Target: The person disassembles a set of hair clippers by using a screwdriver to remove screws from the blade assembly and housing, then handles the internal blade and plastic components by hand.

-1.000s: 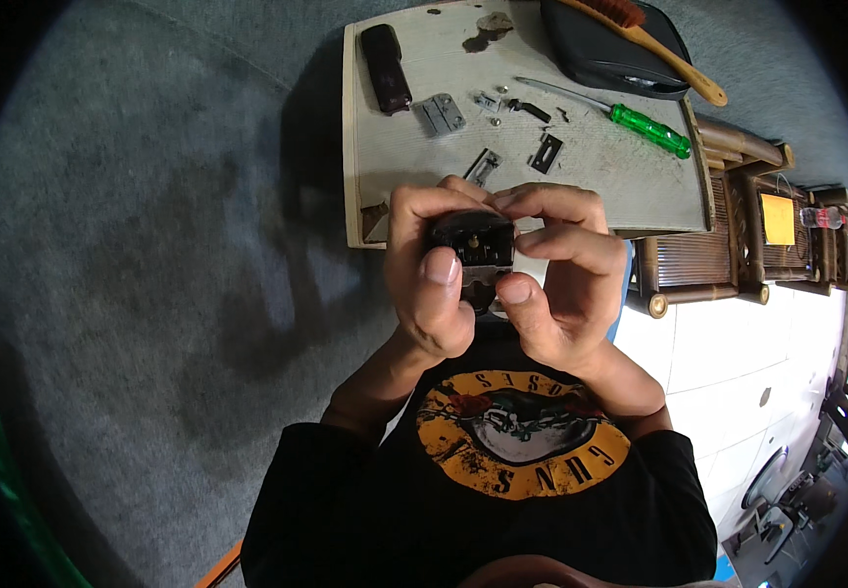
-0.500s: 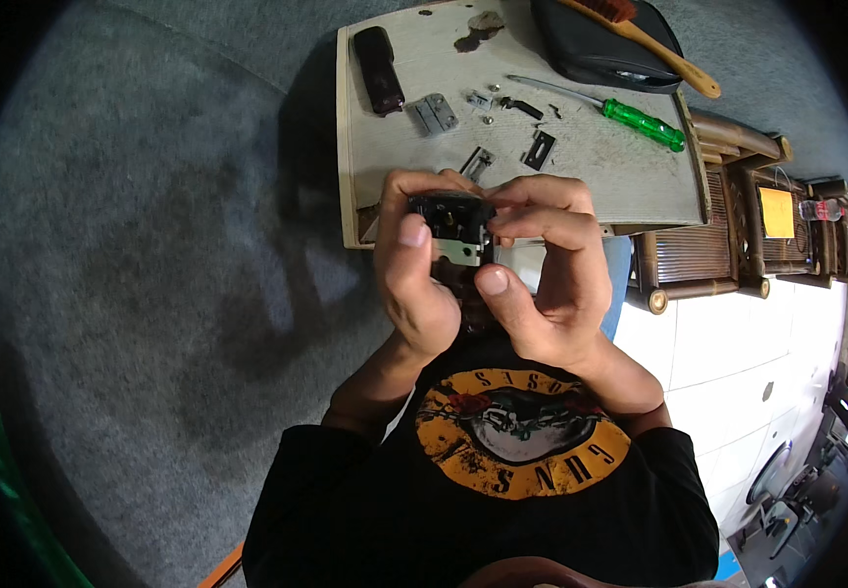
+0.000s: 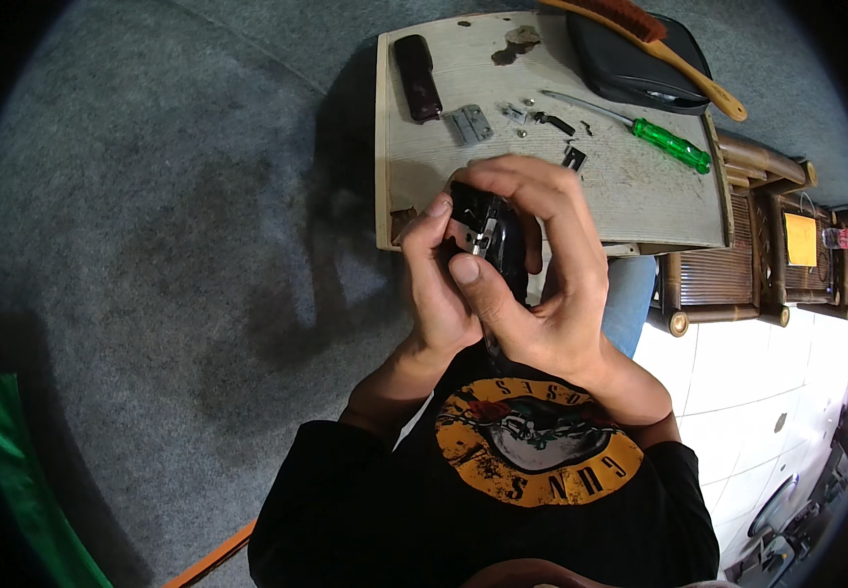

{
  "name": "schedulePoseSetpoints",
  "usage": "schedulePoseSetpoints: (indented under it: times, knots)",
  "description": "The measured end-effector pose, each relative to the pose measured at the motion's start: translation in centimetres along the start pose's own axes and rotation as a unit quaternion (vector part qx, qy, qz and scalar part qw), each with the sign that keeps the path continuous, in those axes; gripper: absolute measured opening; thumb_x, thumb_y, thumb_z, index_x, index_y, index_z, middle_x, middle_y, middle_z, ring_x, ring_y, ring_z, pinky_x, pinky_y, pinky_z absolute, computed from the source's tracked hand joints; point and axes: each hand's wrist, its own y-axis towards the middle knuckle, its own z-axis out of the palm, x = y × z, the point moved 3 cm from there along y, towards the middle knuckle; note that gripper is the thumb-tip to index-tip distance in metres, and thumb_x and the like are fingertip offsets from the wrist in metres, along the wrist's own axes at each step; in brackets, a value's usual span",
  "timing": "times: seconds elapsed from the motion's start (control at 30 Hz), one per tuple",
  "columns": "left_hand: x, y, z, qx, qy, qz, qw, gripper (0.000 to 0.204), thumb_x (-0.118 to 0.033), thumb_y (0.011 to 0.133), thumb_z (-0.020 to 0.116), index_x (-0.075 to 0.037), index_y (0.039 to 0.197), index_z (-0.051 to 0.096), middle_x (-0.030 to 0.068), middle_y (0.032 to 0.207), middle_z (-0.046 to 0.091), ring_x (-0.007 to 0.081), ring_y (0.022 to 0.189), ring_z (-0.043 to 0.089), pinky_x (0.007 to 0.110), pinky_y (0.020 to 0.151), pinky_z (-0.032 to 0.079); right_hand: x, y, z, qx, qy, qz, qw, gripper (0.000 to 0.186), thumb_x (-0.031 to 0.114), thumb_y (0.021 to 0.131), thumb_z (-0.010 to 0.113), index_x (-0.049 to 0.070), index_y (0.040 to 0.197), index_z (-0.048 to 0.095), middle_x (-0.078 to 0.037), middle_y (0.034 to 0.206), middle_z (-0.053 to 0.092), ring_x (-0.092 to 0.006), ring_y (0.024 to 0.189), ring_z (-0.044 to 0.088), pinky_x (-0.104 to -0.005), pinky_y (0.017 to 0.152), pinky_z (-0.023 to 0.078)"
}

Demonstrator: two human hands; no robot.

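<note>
My left hand (image 3: 436, 304) and my right hand (image 3: 556, 284) are closed round a black device (image 3: 507, 250), probably a clipper body, its end with a silver metal piece facing up. My left thumb is on the upper left side, my right thumb lower on the front, and my right fingers curl over the top. Beyond my hands on the table lie a dark housing (image 3: 417, 78), a grey metal block (image 3: 472, 124), several small metal parts (image 3: 554, 123), a black plate (image 3: 573, 159) and a green-handled screwdriver (image 3: 672, 145).
The pale wooden table (image 3: 382, 147) also bears a black case (image 3: 610, 69) with a wooden brush (image 3: 698, 73) on it. Bamboo furniture (image 3: 708, 279) with an orange item (image 3: 800, 240) and a bottle (image 3: 841, 237) stands right, above white tiles (image 3: 738, 392). Grey carpet (image 3: 169, 245) lies left.
The device has turned from facing me to a slanted position. My right fingers have closed further over its top and my right thumb has shifted leftward. The table sits slightly right and lower in view.
</note>
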Motion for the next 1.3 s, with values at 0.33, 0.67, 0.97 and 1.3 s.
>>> schedulePoseSetpoints:
  times: [0.33,0.67,0.97,1.3]
  knots:
    - [0.4,-0.3,0.2,0.008,0.003,0.006,1.000,0.050,-0.051,0.108,0.038,-0.006,0.116,0.058,0.0060,0.089,0.061,0.0152,0.079,0.060,0.031,0.070,0.050,-0.1,-0.1,-0.5,0.012,-0.009,-0.013,1.000,0.049,0.008,0.082,0.078,-0.012,0.126,0.067,-0.025,0.121,0.071,-0.0356,0.113,0.068,-0.0424,0.099,0.053]
    - [0.3,-0.5,-0.3,0.011,-0.010,0.000,1.000,0.051,-0.051,0.108,0.039,-0.006,0.119,0.059,0.0049,0.092,0.061,0.0150,0.082,0.061,0.031,0.070,0.050,-0.2,0.0,0.1,-0.020,0.005,-0.011,1.000,0.046,0.003,0.076,0.079,-0.007,0.120,0.070,-0.020,0.117,0.072,-0.0316,0.106,0.068,-0.0373,0.086,0.054]
    - [0.3,-1.0,-0.3,-0.125,-0.110,-0.051,0.985,0.051,-0.053,0.107,0.040,-0.006,0.114,0.060,0.0051,0.092,0.062,0.0163,0.082,0.062,0.032,0.070,0.050,-0.9,-0.2,0.4,-0.017,0.016,-0.006,1.000,0.043,0.004,0.082,0.076,-0.007,0.123,0.068,-0.022,0.119,0.071,-0.0337,0.110,0.068,-0.0405,0.095,0.054]
    - [0.9,-0.3,-0.7,0.001,-0.058,-0.036,0.998,0.045,-0.044,0.105,0.044,-0.003,0.105,0.064,0.0084,0.088,0.064,0.0191,0.084,0.062,0.033,0.072,0.049,-1.5,-1.3,0.1,0.005,0.027,0.069,0.997,0.046,0.008,0.086,0.076,-0.006,0.129,0.066,-0.022,0.125,0.069,-0.0329,0.117,0.066,-0.0399,0.099,0.052]
